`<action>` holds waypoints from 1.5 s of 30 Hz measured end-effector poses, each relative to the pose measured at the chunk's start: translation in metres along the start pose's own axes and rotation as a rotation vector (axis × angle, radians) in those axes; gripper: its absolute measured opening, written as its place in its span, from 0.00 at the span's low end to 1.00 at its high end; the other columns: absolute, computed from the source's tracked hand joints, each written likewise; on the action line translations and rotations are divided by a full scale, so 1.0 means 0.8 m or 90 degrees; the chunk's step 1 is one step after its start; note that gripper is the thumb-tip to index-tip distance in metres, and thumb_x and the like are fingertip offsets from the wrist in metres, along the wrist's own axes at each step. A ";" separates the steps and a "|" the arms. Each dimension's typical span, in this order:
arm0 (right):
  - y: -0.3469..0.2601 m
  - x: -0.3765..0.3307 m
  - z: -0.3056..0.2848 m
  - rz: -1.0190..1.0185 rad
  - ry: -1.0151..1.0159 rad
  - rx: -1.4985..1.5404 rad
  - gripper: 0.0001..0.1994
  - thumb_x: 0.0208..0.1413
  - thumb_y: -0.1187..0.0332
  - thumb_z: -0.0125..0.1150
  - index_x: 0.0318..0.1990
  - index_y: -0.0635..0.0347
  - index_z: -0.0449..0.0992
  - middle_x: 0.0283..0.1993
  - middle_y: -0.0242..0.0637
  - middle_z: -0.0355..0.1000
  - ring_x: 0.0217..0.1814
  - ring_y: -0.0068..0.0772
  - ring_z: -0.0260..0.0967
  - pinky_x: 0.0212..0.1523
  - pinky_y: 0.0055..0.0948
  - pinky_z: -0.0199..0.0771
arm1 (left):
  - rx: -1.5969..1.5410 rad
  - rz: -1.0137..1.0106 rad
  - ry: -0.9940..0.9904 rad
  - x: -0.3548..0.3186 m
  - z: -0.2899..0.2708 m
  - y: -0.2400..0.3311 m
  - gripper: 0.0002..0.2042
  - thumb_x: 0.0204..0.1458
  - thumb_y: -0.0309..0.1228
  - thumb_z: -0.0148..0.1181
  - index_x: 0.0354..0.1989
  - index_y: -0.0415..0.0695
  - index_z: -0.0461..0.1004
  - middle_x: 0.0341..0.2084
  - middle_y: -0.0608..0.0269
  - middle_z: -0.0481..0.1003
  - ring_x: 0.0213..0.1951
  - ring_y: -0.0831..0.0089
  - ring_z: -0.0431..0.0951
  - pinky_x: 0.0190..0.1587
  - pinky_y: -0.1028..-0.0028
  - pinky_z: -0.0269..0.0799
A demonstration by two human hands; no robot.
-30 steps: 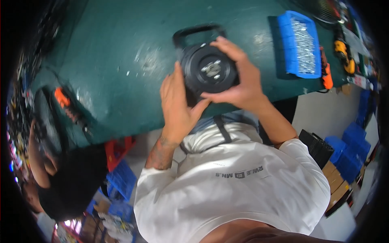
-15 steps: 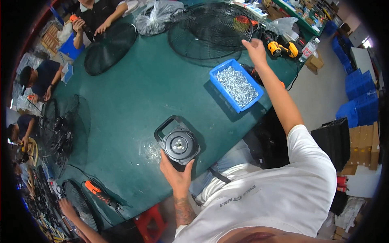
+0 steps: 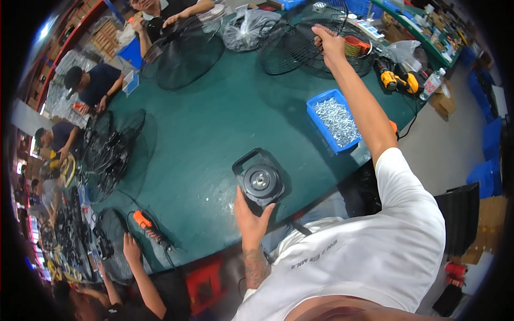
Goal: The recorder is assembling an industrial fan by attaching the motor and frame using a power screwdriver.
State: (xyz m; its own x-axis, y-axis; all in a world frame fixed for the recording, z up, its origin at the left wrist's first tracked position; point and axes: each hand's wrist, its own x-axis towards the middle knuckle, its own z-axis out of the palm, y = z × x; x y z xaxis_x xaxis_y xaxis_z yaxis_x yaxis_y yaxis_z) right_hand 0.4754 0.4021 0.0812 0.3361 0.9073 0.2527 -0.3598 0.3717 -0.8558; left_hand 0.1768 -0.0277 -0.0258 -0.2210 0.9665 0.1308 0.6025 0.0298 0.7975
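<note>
My left hand [image 3: 251, 220] is wrapped round the lower side of a black round fan motor [image 3: 262, 181], which has a loop-shaped handle on top and a small metal centre facing up. The motor is just over the near part of the green table. At the far side my right hand [image 3: 330, 44] is closed on the edge of a black wire fan grille [image 3: 284, 56], which is tilted up off the stack. Other grilles [image 3: 356, 67] lie beneath it. A red and green mesh piece [image 3: 355, 47] sits beside the right hand.
A blue bin of screws [image 3: 320, 116] stands below my right forearm. Yellow-black power drills [image 3: 390, 80] and a water bottle [image 3: 432, 84] are at the right. An orange electric screwdriver [image 3: 143, 220] lies near left. Co-workers handle grilles [image 3: 193, 59] along the far and left sides.
My right hand has reached the stacked grilles and taken hold of one, tilting it up. My left hand still holds the motor. The view has shifted left.
</note>
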 end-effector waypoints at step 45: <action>-0.055 -0.388 -0.129 0.418 -0.366 -0.161 0.38 0.53 0.73 0.49 0.73 0.73 0.49 0.59 0.61 0.71 0.42 0.46 0.81 0.29 0.25 0.79 | -0.751 -0.270 0.103 -0.079 -0.096 -0.053 0.39 0.47 0.34 0.56 0.68 0.28 0.51 0.57 0.23 0.67 0.53 0.38 0.78 0.40 0.60 0.86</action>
State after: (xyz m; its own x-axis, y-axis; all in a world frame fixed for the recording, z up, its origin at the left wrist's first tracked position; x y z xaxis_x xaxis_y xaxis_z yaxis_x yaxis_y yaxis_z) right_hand 0.4771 0.0839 -0.0058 -0.3793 0.9050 -0.1927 -0.1018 -0.2479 -0.9634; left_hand 0.1064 -0.1098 -0.0231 -0.3701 0.8921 -0.2592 -0.5691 0.0028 0.8222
